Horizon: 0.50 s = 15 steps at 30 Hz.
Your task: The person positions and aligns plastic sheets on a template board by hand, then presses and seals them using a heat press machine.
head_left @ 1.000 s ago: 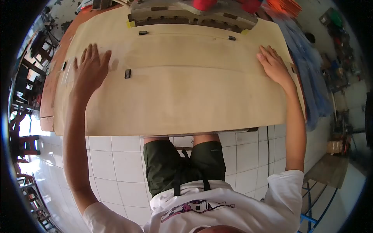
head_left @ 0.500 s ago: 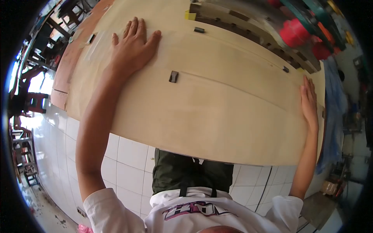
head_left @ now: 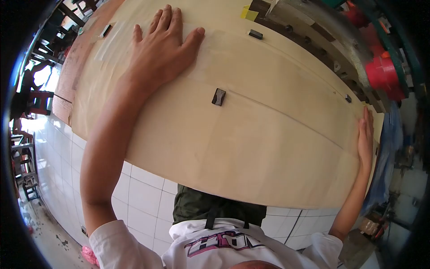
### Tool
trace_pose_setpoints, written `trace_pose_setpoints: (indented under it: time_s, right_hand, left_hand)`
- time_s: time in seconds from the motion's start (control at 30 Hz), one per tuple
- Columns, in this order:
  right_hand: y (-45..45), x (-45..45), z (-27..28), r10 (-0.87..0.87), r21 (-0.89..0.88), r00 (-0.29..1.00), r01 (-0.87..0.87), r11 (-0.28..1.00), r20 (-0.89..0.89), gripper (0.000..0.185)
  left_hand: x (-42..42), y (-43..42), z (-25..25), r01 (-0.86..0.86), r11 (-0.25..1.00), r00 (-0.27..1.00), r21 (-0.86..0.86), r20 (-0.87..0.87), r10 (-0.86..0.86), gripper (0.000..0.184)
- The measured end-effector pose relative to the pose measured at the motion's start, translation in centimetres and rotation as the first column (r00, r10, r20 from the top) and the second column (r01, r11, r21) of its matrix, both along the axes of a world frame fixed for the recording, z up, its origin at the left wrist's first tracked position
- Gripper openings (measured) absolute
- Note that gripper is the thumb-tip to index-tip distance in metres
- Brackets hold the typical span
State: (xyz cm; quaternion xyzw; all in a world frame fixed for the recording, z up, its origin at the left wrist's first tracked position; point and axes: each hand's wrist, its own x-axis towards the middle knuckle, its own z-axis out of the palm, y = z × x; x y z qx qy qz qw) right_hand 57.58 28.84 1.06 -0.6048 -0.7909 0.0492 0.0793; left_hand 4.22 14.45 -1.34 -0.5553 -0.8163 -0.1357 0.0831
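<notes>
A pale tan sheet (head_left: 251, 148) lies flat over the tabletop (head_left: 66, 92), reaching its near edge and leaving a reddish-brown strip along the left edge, with a thin, crease-like line running across its middle rightward.

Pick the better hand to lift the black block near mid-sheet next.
Left, probably: the left hand is spread over the sheet, nearer the black block; the right hand is by the sheet's right edge.

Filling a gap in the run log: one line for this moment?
left hand: open, palm down on pale tan sheet | right hand: open, by sheet's right edge | small black rectangular block: on sheet
</notes>
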Motion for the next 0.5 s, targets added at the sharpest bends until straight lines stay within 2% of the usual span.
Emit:
trace_pose_setpoints:
  time_s: [0.17, 0.27, 0.3, 0.33, 0.4, 0.5]
  right_hand:
    - [-0.3, -0.5, 0.3, -0.001, 0.009, 1.0, 0.001, 1.0, 0.027, 0.072]
    - [0.0, 0.0, 0.1, 0.065, -0.014, 0.997, -0.065, 0.998, -0.034, 0.071]
    - [-0.1, -0.2, 0.2, 0.036, -0.007, 0.999, -0.036, 0.999, -0.015, 0.07]
    - [-0.2, -0.2, 0.2, 0.007, -0.001, 1.0, -0.007, 1.0, 0.003, 0.07]
    - [-0.1, -0.2, 0.1, -0.006, 0.003, 1.0, 0.006, 1.0, 0.009, 0.07]
    - [-0.1, -0.1, 0.1, -0.014, 0.01, 1.0, 0.014, 1.0, 0.015, 0.07]
  left_hand:
    - [-0.2, 0.0, 0.0, 0.01, 1.0, 0.999, -0.016, -0.031, -0.011, 0.079]
    - [-0.3, 0.0, -0.1, 0.019, 1.0, 1.0, -0.002, -0.024, -0.019, 0.079]
    - [0.5, -0.3, 1.2, 0.018, 1.0, 1.0, -0.003, -0.023, -0.018, 0.079]
    - [2.0, -0.9, 3.7, 0.01, 0.999, 0.994, -0.047, 0.106, -0.005, 0.08]
    - [2.8, -1.1, 5.0, 0.009, 0.996, 0.972, -0.091, 0.234, 0.012, 0.08]
    - [1.8, -0.8, 3.6, 0.013, 0.996, 0.972, -0.092, 0.235, 0.009, 0.081]
